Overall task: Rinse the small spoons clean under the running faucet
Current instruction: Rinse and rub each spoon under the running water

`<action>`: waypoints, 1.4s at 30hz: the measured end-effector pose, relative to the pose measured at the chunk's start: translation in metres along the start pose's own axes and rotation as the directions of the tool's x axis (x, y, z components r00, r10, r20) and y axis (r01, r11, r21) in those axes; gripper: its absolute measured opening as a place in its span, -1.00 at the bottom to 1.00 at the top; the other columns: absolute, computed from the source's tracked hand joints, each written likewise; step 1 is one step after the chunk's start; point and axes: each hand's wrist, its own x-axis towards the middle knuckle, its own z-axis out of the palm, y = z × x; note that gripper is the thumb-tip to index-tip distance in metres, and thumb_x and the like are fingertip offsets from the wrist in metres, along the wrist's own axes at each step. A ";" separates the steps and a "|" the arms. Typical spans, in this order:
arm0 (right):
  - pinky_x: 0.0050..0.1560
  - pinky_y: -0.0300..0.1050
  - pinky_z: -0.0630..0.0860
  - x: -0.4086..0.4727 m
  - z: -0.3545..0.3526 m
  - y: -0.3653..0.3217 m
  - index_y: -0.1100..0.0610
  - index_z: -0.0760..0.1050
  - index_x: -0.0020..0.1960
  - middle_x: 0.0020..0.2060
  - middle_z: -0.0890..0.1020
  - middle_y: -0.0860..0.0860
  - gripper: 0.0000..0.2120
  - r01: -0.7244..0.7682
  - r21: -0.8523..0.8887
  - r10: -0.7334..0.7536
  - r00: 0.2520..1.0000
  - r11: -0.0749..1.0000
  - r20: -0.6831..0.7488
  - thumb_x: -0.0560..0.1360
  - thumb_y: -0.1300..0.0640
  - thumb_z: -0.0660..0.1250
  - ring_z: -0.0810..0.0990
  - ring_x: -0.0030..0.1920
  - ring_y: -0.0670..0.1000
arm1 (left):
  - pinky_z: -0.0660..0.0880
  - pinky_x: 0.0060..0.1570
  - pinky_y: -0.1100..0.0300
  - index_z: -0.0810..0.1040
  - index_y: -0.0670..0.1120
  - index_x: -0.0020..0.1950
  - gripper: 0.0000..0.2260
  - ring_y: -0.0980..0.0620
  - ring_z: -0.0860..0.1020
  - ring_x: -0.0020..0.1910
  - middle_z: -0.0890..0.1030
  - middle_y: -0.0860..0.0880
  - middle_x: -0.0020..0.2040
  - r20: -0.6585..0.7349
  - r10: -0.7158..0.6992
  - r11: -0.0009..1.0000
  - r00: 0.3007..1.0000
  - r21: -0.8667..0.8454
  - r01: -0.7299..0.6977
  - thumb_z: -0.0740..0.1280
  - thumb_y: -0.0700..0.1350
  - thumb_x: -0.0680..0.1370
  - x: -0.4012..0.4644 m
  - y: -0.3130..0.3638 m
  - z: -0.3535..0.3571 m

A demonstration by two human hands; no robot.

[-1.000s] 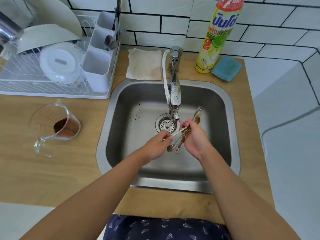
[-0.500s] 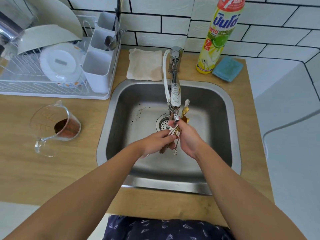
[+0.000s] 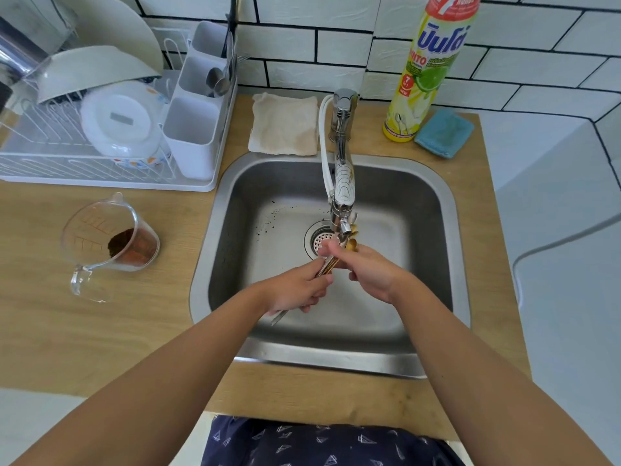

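Note:
A bundle of small spoons (image 3: 330, 264), gold and silver, is held over the steel sink (image 3: 433, 203). My left hand (image 3: 297, 290) grips the handle ends, and a silver handle tip pokes out below it. My right hand (image 3: 364, 269) is closed around the upper part, near the bowls. The spoon bowls (image 3: 352, 242) sit right under the faucet (image 3: 342, 183) spout, above the drain (image 3: 316, 240). A water stream is too faint to make out.
A white dish rack (image 3: 111, 129) with bowls and a cutlery holder stands at back left. A glass measuring jug (image 3: 107, 240) with brown powder sits left of the sink. A beige cloth (image 3: 284, 124), a dish soap bottle (image 3: 426, 68) and a blue sponge (image 3: 443, 132) line the back.
The spoon bundle has moved left and up, from right of the spout to directly under it. Both hands have closed in tighter around it.

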 end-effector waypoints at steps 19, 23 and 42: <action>-0.26 -0.21 0.55 0.006 0.005 0.014 0.17 0.64 0.02 -0.10 0.78 0.05 -0.89 0.175 0.126 -0.129 0.944 0.977 -0.304 0.59 0.12 0.43 0.74 -0.17 -0.04 | 0.44 -0.49 0.19 0.39 -0.08 0.02 -0.84 0.02 0.47 -0.49 0.55 -0.07 -0.30 -0.172 -0.003 0.992 0.985 -0.125 -0.019 0.22 0.00 0.68 -0.006 0.002 -0.012; -0.26 -0.23 0.54 0.008 0.013 0.011 0.20 0.63 0.11 -0.07 0.75 0.08 -0.87 0.198 0.236 -0.114 0.939 0.951 -0.325 0.64 0.22 0.32 0.66 -0.21 -0.03 | 0.52 -0.44 0.16 0.43 -0.12 0.09 -0.88 0.02 0.50 -0.44 0.55 -0.07 -0.30 -0.113 -0.048 0.958 0.992 -0.288 0.014 0.24 -0.06 0.68 -0.008 0.005 -0.010; -0.15 -0.21 0.52 0.007 0.018 0.013 0.14 0.54 0.27 -0.02 0.69 0.03 -0.76 0.209 0.367 -0.112 0.957 0.906 -0.269 0.63 0.30 0.30 0.69 -0.11 -0.11 | 0.28 -0.56 0.29 0.51 -0.14 0.23 -0.70 0.13 0.34 -0.49 0.55 0.00 -0.30 -0.134 -0.110 0.933 0.985 -0.357 0.056 0.20 0.05 0.68 -0.011 -0.010 -0.011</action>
